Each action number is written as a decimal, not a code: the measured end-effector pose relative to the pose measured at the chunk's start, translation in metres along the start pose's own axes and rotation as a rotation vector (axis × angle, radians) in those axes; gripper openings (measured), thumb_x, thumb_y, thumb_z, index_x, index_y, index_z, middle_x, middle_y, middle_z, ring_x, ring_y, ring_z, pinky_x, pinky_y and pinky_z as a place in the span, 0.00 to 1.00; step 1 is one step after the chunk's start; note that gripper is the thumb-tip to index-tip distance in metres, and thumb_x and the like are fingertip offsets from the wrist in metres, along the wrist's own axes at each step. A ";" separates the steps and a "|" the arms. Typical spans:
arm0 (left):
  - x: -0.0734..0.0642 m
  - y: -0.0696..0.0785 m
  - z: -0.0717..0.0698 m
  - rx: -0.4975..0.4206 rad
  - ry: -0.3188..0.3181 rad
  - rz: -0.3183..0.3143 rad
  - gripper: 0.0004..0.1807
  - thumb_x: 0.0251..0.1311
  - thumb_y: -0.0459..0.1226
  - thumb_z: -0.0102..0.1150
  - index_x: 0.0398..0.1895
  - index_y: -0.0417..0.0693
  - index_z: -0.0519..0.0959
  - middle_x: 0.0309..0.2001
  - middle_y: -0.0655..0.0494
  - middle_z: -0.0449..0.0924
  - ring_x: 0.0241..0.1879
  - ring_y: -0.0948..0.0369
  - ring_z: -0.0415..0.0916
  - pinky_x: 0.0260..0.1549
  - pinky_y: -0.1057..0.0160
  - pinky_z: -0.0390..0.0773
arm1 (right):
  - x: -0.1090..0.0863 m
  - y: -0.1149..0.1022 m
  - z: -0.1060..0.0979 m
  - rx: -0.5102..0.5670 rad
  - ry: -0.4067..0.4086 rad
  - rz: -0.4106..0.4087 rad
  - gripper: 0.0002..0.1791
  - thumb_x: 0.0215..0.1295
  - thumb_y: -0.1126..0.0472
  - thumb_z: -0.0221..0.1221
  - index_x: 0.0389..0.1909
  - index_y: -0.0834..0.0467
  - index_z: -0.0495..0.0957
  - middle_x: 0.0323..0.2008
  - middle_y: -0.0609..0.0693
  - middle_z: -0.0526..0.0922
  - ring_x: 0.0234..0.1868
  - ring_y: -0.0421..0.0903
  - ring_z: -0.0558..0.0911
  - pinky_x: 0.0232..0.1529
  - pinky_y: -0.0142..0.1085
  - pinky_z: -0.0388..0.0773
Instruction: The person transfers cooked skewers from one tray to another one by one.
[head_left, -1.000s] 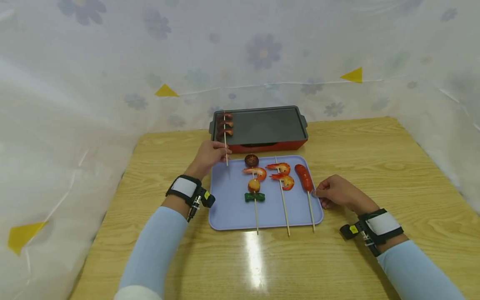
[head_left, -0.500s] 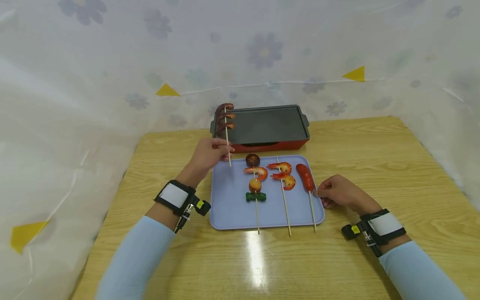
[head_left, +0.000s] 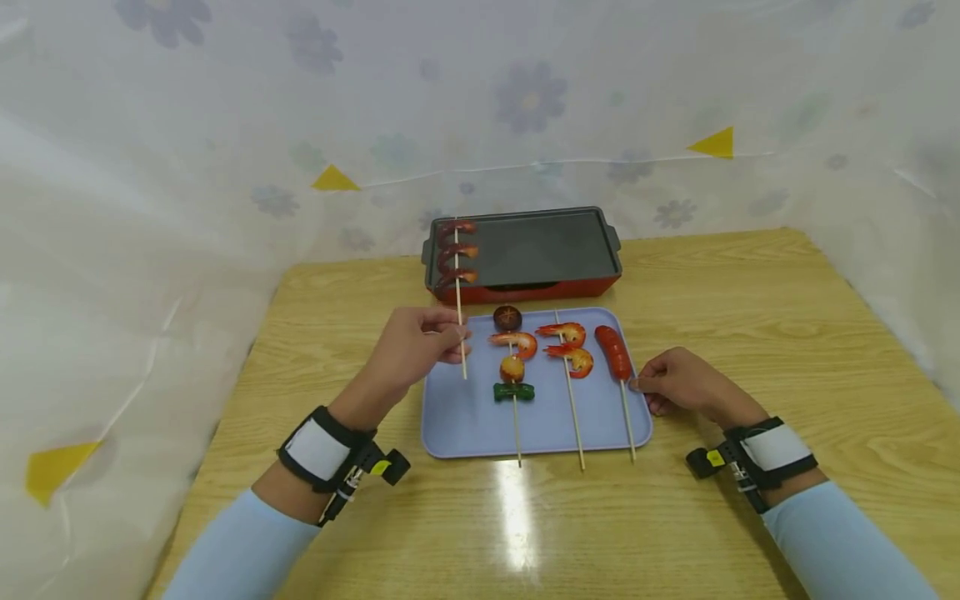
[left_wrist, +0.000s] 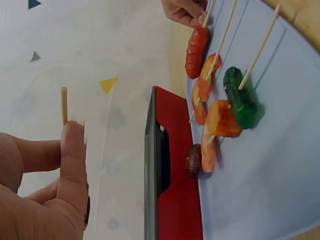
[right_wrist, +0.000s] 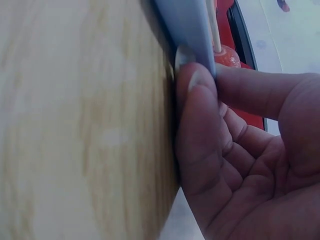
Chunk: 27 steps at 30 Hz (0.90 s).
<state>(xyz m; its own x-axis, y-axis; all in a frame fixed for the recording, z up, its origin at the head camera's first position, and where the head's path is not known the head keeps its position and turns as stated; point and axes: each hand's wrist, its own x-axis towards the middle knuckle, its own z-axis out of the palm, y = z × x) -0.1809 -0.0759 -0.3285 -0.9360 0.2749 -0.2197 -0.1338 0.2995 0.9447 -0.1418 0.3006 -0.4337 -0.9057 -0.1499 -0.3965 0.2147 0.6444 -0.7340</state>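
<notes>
My left hand (head_left: 422,350) pinches the lower stick of a skewer (head_left: 456,250) with three curled reddish-brown pieces. In the head view this skewer overlaps the left end of the grill and its stick end hangs over the tray's upper left corner. The stick's end (left_wrist: 64,102) rises past the thumb in the left wrist view. My right hand (right_wrist: 235,145) pinches the right rim of the lilac tray (head_left: 457,417), thumb above and fingers below. Nearest to it on the tray lies a sausage skewer (head_left: 615,354). Left of that is a shrimp skewer (head_left: 572,362), then a mixed skewer (head_left: 512,368).
Behind the tray stands a red grill (head_left: 555,291) with a flat dark top plate (head_left: 536,242). Both rest on a wood-grain table (head_left: 750,333). A pale flowered curtain (head_left: 480,108) hangs along the back and sides. The skewers' stick ends jut past the tray's front rim.
My left hand first lifts the curled-piece skewer a little, then draws it back toward me and slightly right. The right hand stays at the tray's rim.
</notes>
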 end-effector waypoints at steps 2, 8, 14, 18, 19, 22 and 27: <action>-0.005 -0.005 0.002 -0.001 -0.002 -0.002 0.17 0.66 0.34 0.56 0.54 0.32 0.79 0.50 0.35 0.82 0.32 0.61 0.84 0.36 0.64 0.86 | -0.001 0.000 -0.001 -0.004 0.000 -0.004 0.16 0.66 0.55 0.60 0.31 0.66 0.82 0.19 0.46 0.78 0.23 0.39 0.79 0.24 0.31 0.79; -0.019 -0.023 0.011 -0.003 -0.026 -0.031 0.15 0.65 0.31 0.55 0.52 0.30 0.79 0.48 0.32 0.82 0.30 0.62 0.84 0.33 0.67 0.85 | -0.002 -0.001 -0.001 0.003 0.006 -0.002 0.16 0.66 0.55 0.60 0.31 0.66 0.82 0.18 0.45 0.78 0.22 0.39 0.79 0.23 0.31 0.79; -0.031 -0.043 0.022 -0.040 -0.047 -0.059 0.15 0.63 0.29 0.55 0.50 0.27 0.79 0.42 0.33 0.82 0.27 0.63 0.82 0.28 0.69 0.84 | 0.000 0.000 0.000 0.024 0.003 0.000 0.15 0.66 0.56 0.60 0.32 0.67 0.82 0.19 0.46 0.78 0.23 0.40 0.79 0.24 0.31 0.81; -0.036 -0.054 0.029 -0.051 -0.064 -0.073 0.14 0.62 0.28 0.56 0.48 0.25 0.77 0.39 0.34 0.82 0.26 0.63 0.82 0.28 0.68 0.84 | 0.001 0.002 0.001 0.019 0.008 -0.005 0.15 0.66 0.56 0.60 0.31 0.67 0.81 0.19 0.47 0.78 0.23 0.41 0.79 0.25 0.32 0.81; -0.037 -0.057 0.030 -0.052 -0.067 -0.077 0.14 0.62 0.28 0.56 0.48 0.25 0.77 0.39 0.34 0.82 0.26 0.63 0.82 0.28 0.68 0.84 | 0.001 0.002 0.000 0.018 0.010 -0.005 0.15 0.66 0.56 0.60 0.31 0.67 0.81 0.19 0.47 0.78 0.24 0.41 0.79 0.25 0.32 0.81; -0.038 -0.064 0.031 -0.049 -0.068 -0.093 0.14 0.63 0.28 0.56 0.47 0.25 0.77 0.39 0.35 0.81 0.27 0.62 0.82 0.28 0.68 0.84 | 0.000 0.001 0.000 0.022 0.012 0.003 0.16 0.65 0.55 0.60 0.31 0.66 0.81 0.20 0.47 0.78 0.24 0.41 0.79 0.25 0.32 0.81; -0.038 -0.077 0.031 -0.028 -0.063 -0.111 0.12 0.64 0.28 0.55 0.46 0.26 0.77 0.37 0.38 0.81 0.27 0.63 0.82 0.28 0.68 0.84 | 0.000 0.002 0.000 0.027 0.007 0.002 0.16 0.66 0.55 0.60 0.33 0.67 0.81 0.20 0.47 0.79 0.24 0.40 0.80 0.25 0.32 0.81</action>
<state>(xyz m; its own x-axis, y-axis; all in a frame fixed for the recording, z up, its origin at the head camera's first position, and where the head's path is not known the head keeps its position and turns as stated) -0.1250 -0.0813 -0.4006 -0.8928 0.2988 -0.3371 -0.2451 0.3056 0.9201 -0.1412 0.3013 -0.4350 -0.9080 -0.1432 -0.3937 0.2257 0.6244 -0.7478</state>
